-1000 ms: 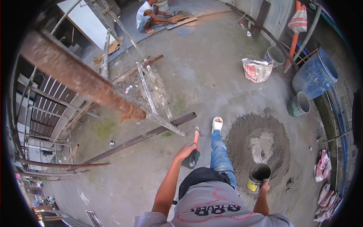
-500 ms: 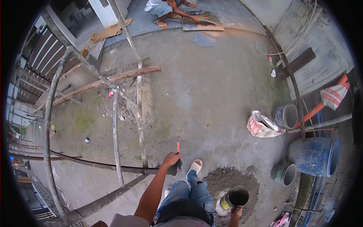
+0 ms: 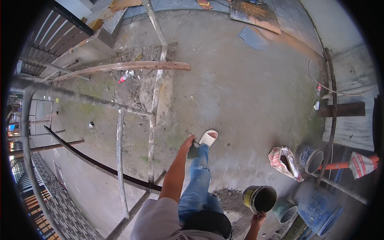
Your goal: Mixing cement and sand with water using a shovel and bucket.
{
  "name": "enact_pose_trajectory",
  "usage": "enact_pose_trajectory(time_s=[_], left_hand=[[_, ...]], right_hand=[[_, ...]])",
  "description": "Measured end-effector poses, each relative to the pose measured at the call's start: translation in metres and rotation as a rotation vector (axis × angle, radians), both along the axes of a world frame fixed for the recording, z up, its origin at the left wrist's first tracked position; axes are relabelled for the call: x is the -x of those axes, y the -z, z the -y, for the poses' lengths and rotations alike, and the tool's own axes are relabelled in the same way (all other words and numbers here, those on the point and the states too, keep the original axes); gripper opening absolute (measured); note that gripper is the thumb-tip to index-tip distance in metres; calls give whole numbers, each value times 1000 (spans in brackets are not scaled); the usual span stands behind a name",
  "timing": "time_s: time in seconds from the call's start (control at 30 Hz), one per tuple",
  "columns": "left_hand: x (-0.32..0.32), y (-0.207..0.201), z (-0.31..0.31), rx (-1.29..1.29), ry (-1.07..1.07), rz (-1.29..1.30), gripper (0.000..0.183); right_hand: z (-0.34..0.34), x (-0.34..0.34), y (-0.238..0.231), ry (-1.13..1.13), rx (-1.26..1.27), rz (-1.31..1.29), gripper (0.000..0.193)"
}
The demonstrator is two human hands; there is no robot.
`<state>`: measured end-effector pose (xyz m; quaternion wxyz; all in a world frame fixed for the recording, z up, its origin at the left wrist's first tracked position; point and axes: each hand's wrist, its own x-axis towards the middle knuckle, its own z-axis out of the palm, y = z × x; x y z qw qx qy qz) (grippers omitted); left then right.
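My left hand [image 3: 189,141] is closed ahead of me beside my forward foot. It grips a slim hand tool [image 3: 189,132], whose orange-red handle shows plainly only in the earlier frame; its exact kind I cannot make out. A dark flat piece [image 3: 193,151] hangs just below the same hand, partly hidden by my leg. On the right, my right hand [image 3: 259,218] is closed on the rim of a yellow and dark bucket [image 3: 249,199]. The bucket tilts with its mouth toward me, and its inside looks dark. Behind it lies a heap of grey mortar [image 3: 227,197].
Scaffold poles [image 3: 153,132] and a wooden beam [image 3: 128,69] stand at my left. To the right are an opened sack [image 3: 283,162], a grey bucket [image 3: 312,159], a green bucket [image 3: 285,211] and a blue drum [image 3: 318,208]. A board [image 3: 256,16] lies far ahead, near another person's foot.
I have stepped forward, and my view has turned left. My right hand has carried the bucket forward, off the mortar heap. My left hand has moved forward with the tool.
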<state>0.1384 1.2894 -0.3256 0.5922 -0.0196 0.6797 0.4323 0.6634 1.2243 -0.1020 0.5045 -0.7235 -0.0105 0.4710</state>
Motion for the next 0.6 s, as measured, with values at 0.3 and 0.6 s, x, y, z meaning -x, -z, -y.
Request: enact_pose_trajectory(time_s=[0.3,0.6], left_hand=[[63,158,-121,303,-362,71,27],[153,141,-236,-115,-403,-121,44]], right_hand=[[-112,54,6,-199,524,198,10],[-156,97,6,-175,309,13,21]])
